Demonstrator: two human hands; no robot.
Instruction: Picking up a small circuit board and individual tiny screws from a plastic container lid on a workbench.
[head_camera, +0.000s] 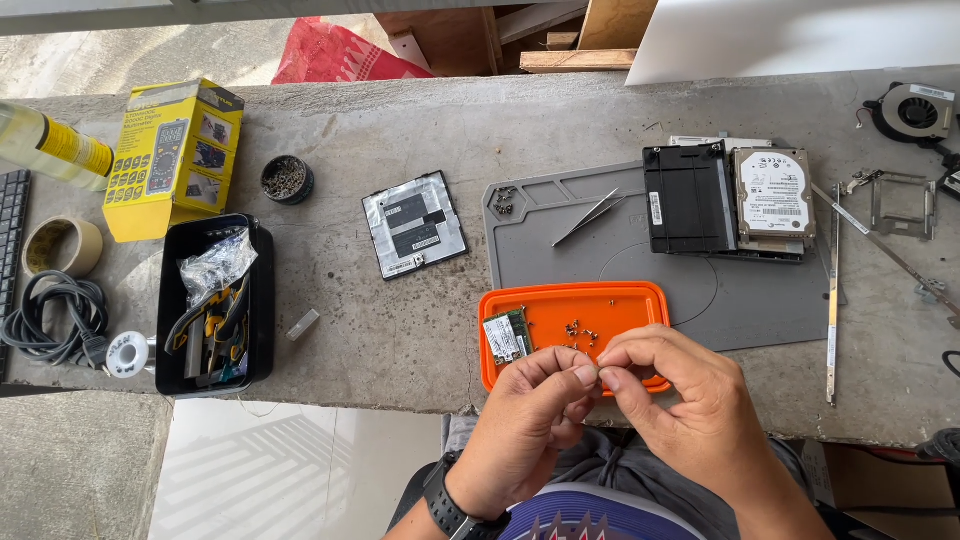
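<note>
Orange tray (640, 300) under pinching hands; yellow box (175, 155) far left.

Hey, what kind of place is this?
Probably an informal electronics repair bench: a bare concrete worktop with a silver laptop hard drive, an orange plastic tray of loose screws, and metal tweezers on a grey rubber mat.

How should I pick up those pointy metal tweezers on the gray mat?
Probably pinch the tweezers at the middle of their two arms, coming straight down from above. They lie flat on the gray mat, tips near the small screws, with bare mat along both long sides.
</note>
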